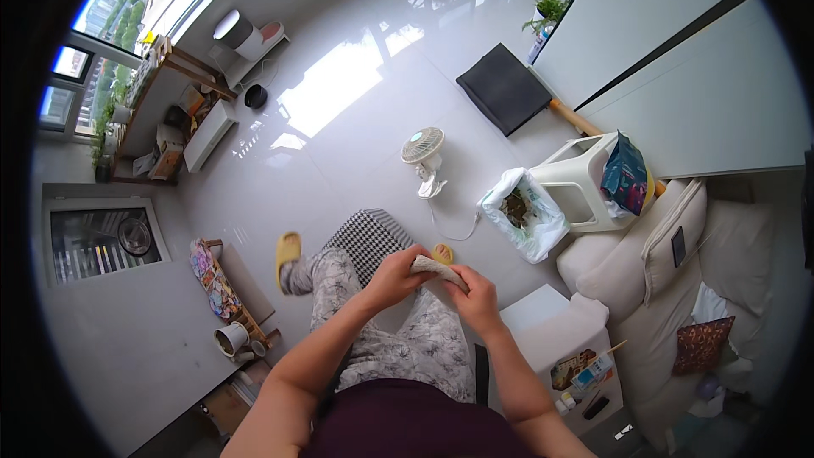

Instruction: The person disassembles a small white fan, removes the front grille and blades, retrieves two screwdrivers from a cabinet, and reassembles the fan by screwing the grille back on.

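Observation:
In front of my lap I hold a beige, textured piece of cloth or knitwear [437, 268], folded or rolled into a short curved band. My left hand [398, 278] is closed on its left end, and my right hand [476, 295] grips the right end. The band arches slightly upward between them. What exactly it is I cannot make out, and the fingers hide both ends. Beneath the hands are my patterned trousers [398, 352]. A houndstooth-covered seat or footrest [363, 246] lies just beyond my left hand.
A small fan [423, 146] stands on the floor ahead, its cord running right. Right of it are a bag-lined bin [543, 233] and a white stool [577, 171]. A small white table [543, 322] and a beige sofa [623, 267] flank my right side. Yellow slippers [289, 256] are by my feet.

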